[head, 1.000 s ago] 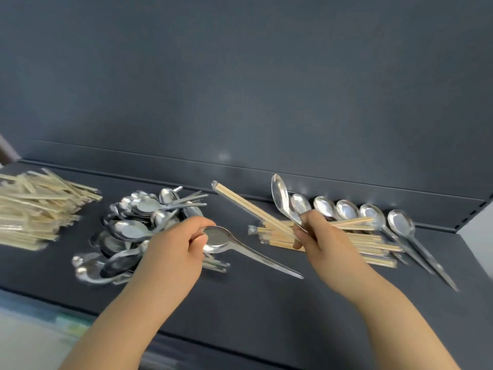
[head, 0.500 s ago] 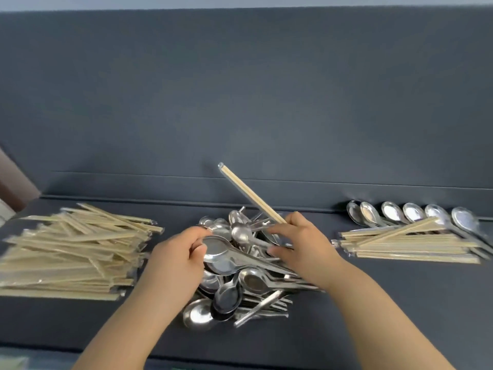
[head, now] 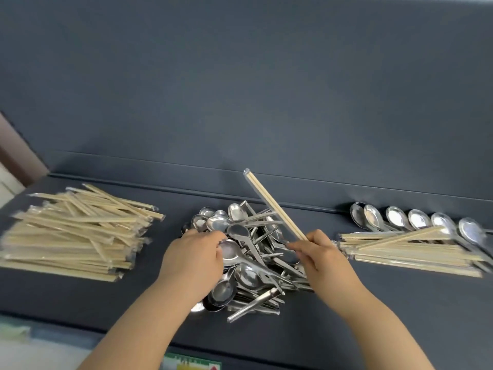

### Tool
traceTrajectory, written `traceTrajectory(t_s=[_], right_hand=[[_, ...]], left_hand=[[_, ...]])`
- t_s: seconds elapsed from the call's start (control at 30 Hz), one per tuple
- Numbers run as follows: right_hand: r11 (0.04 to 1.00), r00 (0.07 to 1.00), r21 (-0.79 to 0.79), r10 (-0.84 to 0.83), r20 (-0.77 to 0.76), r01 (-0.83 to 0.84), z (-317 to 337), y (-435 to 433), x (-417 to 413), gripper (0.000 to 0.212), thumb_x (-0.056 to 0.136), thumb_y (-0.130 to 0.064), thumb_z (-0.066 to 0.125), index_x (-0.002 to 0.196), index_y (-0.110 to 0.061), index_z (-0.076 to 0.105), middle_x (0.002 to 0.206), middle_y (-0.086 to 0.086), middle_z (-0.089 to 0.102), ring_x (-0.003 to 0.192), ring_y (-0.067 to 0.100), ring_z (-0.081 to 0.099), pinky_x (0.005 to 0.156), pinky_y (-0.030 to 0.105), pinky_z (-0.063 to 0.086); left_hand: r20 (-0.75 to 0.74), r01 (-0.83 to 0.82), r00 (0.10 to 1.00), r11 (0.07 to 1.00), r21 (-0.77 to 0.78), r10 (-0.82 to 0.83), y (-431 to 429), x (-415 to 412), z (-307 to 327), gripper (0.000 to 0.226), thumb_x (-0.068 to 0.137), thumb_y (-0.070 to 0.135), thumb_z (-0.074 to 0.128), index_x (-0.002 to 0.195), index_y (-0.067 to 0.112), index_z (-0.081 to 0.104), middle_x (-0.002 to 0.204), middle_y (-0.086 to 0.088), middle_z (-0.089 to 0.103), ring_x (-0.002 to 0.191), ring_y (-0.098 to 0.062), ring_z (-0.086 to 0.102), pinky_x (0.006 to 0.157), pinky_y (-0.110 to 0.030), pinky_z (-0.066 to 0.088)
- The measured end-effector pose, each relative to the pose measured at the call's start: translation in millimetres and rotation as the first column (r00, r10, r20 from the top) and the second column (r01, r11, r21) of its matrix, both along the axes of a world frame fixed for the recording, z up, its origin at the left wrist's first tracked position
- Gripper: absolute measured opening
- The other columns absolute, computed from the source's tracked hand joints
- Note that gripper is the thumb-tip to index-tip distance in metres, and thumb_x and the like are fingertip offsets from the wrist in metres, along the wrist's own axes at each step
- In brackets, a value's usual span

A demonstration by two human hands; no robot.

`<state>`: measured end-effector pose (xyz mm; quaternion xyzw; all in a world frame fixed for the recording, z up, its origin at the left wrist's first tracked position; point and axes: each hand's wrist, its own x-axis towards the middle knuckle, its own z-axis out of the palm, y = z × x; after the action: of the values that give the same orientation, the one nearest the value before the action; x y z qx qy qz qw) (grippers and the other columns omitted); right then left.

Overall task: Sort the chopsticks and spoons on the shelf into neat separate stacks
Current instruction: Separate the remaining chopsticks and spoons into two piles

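A jumbled heap of steel spoons [head: 250,252] lies mid-shelf. My left hand [head: 193,259] holds one spoon [head: 230,251] by its bowl at the heap's left side. My right hand [head: 324,259] grips a wrapped pair of chopsticks [head: 274,205] that slants up and to the left over the heap. On the left lies a big loose pile of wrapped chopsticks [head: 77,232]. At the right, a flatter stack of chopsticks [head: 410,252] lies across the handles of a row of spoons [head: 416,220] lined along the back.
The dark shelf [head: 373,311] has a grey back wall [head: 240,89] and a raised rear lip. A green label [head: 192,363] shows on the front edge. The shelf's left end meets a pale wall [head: 10,166].
My view swung left, putting the spoon heap at centre. My right hand carried the chopstick pair from the right-hand stack to above the heap. My left hand kept its spoon.
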<state>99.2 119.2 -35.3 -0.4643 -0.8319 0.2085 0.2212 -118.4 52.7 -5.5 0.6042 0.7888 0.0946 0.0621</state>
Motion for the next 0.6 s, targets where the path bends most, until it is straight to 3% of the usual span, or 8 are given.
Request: traceTrajectory(t_s=[0.07,0.2,0.3,0.37,0.5,0.6], right_hand=[[0.999,0.999,-0.021,0.032,0.014,-0.032,-1.6,2.0,-2.5,0.027,0.095,-0.013,0.047,0.115,-0.02,0.065,0.089,-0.012,0.04,0.069,0.017,0.05,0.064,0.032,0.046],[0.996,0.994,0.009,0.093,-0.059,-0.092,2.1,1.6,-12.6,0.044,0.094,-0.004,0.044,0.121,-0.037,0.054,0.095,-0.016,0.041,0.073,0.018,0.054,0.067,0.038,0.05],[0.986,0.981,-0.019,0.163,-0.103,-0.166,11.6,-6.1,-30.4,0.062,0.095,-0.01,0.04,0.128,-0.06,0.025,0.108,-0.017,0.046,0.087,0.017,0.058,0.073,0.038,0.051],[0.979,0.979,-0.049,0.196,-0.056,-0.198,15.6,-8.1,-48.6,0.063,0.095,-0.016,0.042,0.131,-0.062,0.017,0.113,-0.013,0.052,0.088,0.018,0.059,0.075,0.038,0.05],[0.972,0.973,0.017,0.232,0.014,-0.233,24.2,-9.3,-101.7,0.044,0.092,-0.018,0.051,0.13,-0.04,0.046,0.112,-0.014,0.056,0.089,0.009,0.054,0.078,0.024,0.044],[0.958,0.959,0.048,0.284,0.005,-0.284,32.9,-14.1,-153.0,0.041,0.091,-0.016,0.053,0.127,-0.034,0.052,0.113,-0.016,0.054,0.096,0.006,0.052,0.085,0.021,0.042]], left_hand=[[-0.132,0.011,0.991,1.0,-0.002,-0.011,2.7,3.6,-3.1,0.03,0.096,0.035,0.036,0.119,0.032,0.055,0.113,0.011,0.058,0.106,-0.015,0.047,0.078,-0.029,0.04],[-0.192,-0.038,0.98,0.998,0.053,0.048,-6.7,-7.2,0.8,0.037,0.095,0.044,0.038,0.126,0.032,0.054,0.118,0.009,0.051,0.11,-0.015,0.047,0.086,-0.033,0.042],[-0.209,0.028,0.978,0.981,0.192,0.014,-24.9,-30.6,5.1,0.019,0.082,0.031,0.065,0.098,0.022,0.071,0.084,0.005,0.062,0.075,-0.02,0.061,0.057,-0.033,0.049],[-0.229,0.13,0.971,0.963,0.236,-0.075,-40.0,-45.6,2.7,0.015,0.078,0.025,0.07,0.091,0.02,0.072,0.073,0.006,0.061,0.062,-0.018,0.06,0.045,-0.031,0.049],[-0.242,0.277,0.946,0.926,0.257,-0.216,-62.2,-73.7,4.7,0.036,0.086,0.035,0.038,0.1,0.027,0.07,0.079,0.012,0.062,0.07,-0.012,0.061,0.054,-0.029,0.052],[-0.254,0.339,0.928,0.904,0.261,-0.274,-72.6,-106.9,2.7,0.036,0.086,0.034,0.038,0.103,0.029,0.069,0.086,0.014,0.063,0.078,-0.011,0.061,0.062,-0.03,0.053]])
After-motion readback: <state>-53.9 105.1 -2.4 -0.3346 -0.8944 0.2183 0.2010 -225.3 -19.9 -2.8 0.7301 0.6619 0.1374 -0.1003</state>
